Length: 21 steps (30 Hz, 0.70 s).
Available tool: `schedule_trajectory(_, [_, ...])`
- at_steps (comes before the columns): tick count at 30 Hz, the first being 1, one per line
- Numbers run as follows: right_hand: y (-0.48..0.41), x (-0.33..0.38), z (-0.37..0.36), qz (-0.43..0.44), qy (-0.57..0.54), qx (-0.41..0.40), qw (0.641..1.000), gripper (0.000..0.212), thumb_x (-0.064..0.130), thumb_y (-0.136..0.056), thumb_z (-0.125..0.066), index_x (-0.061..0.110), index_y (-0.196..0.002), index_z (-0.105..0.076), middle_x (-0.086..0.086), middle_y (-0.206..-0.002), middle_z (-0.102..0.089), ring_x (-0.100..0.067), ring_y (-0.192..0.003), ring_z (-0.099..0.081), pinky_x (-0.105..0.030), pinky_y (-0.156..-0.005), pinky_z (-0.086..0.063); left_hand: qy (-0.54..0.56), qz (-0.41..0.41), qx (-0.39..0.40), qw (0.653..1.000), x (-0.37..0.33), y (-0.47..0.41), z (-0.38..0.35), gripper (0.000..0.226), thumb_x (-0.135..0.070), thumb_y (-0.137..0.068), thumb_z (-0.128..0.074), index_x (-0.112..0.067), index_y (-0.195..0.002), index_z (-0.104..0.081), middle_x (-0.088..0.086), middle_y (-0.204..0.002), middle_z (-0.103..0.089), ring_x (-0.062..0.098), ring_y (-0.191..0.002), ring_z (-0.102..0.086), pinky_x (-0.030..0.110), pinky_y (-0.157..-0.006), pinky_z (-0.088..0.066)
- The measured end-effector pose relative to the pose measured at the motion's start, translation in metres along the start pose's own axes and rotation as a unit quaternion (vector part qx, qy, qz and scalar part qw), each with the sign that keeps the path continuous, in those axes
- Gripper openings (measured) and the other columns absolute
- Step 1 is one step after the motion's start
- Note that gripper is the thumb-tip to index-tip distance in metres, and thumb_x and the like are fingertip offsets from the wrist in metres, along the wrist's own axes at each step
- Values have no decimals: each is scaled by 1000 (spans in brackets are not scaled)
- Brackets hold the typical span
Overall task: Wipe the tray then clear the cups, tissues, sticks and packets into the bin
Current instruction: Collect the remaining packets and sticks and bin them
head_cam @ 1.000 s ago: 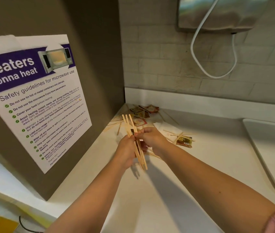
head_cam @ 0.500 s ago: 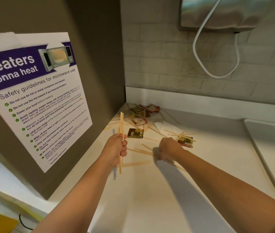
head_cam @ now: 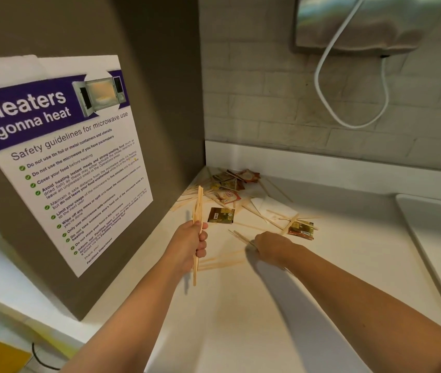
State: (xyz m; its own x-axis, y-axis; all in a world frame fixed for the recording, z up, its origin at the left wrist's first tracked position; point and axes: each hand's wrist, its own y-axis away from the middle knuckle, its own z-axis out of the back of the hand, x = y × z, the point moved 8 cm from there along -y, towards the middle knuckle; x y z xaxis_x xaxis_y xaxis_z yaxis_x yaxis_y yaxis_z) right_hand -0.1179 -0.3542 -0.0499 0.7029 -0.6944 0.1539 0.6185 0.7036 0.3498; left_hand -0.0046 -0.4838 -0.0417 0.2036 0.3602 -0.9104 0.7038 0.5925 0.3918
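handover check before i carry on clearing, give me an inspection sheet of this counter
surface: white counter, littered near the corner
job's things: loose sticks, packets and tissue litter the corner; tray at right; no cups seen
clutter: nothing seen
grippers: left hand grips stick bundle upright; right hand down on loose sticks, grip hidden
cables: white cable loops down the tiled wall
surroundings: microwave poster left, metal dispenser above

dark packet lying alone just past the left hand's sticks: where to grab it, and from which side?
Pinch the dark packet at its near edge, coming down from the person's side. It lies flat on the counter, so an edge probably needs lifting first. Nothing crosses it; loose sticks and other packets crowd the far side.
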Motion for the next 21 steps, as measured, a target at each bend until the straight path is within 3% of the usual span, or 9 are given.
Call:
schedule_trajectory(3, [1,-1,4,-7,-15,1,1000,24,15,-97,-42,1,-111,-56,-14,-106,-58,-23,-90,-53,-26,-68,-38,1,-5,3,1000,0,1,2,26,-20,-103,-31,-11,-88,-50,0,-62,-34,9,-49,-24,17,-36,-22])
schedule_trajectory(5, [0,4,14,5,-63,-18,998,19,18,-98,-42,6,-90,-54,-13,-97,-55,-20,-82,-47,-23,-57,-34,4,-10,7,1000,0,3,2,25,-19,-102,-33,-11,-87,-50,0,-62,-34,9,-48,-25,16,-35,-22])
schedule_trajectory(7, [0,11,26,11,-142,-43,989,19,17,-97,-42,6,-85,-53,-8,-89,-51,-19,-79,-46,-21,-54,-31,7,-10,11,1000,0,4,0,24,-19,-102,-34,-10,-86,-49,0,-62,-34,9,-48,-25,16,-34,-23])
schedule_trajectory(10, [1,27,38,30,-295,-64,953,15,14,-93,-45,6,-82,-53,-7,-78,-47,-19,-73,-43,-27,-61,-33,11,-7,20,1000,1,7,-5,25,-18,-102,-32,-11,-82,-46,1,-63,-36,10,-49,-27,17,-35,-25])
schedule_trajectory(13, [3,46,42,51,-388,-57,919,25,10,-89,-48,9,-65,-51,-7,-67,-48,-18,-64,-42,-25,-54,-30,-8,-19,17,1000,0,8,-8,26,-17,-102,-31,-10,-81,-45,6,-69,-48,13,-54,-40,22,-45,-35])
schedule_trajectory(17, [4,64,39,59,-436,-46,897,28,9,-89,-51,10,-61,-53,-4,-61,-51,-11,-55,-44,-19,-48,-29,3,-23,40,999,-4,14,-14,26,-17,-103,-29,-10,-91,-51,12,-78,-63,23,-69,-63,33,-60,-52])
schedule_trajectory(21, [4,67,38,58,-471,-72,877,31,12,-87,-61,11,-57,-55,-1,-60,-53,-8,-57,-50,-12,-52,-39,9,-30,40,999,-5,17,-14,26,-18,-104,-27,-13,-93,-50,14,-74,-62,19,-54,-56,28,-50,-50])
